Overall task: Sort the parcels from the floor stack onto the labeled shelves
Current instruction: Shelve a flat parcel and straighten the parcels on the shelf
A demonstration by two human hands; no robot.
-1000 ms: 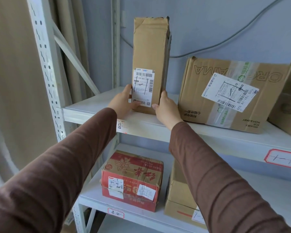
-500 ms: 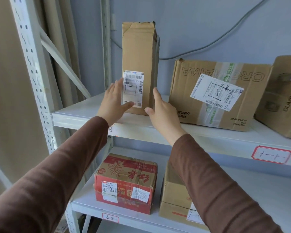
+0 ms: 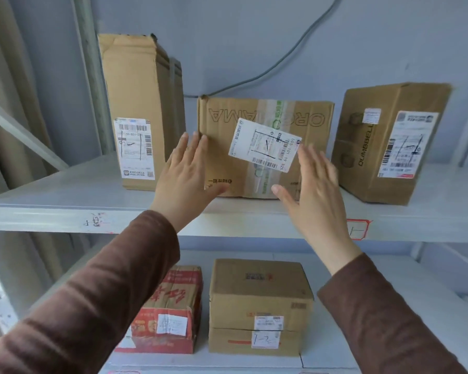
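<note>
Your left hand and right hand, fingers spread and holding nothing, hover before the wide parcel on the upper shelf, masking its lower corners; the shelf label is half hidden behind your right wrist.

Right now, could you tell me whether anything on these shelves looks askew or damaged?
Yes. The middle box on the upper shelf sits upside down, its print inverted and its label stuck on crooked. The tall box beside it has a torn top edge.
</note>
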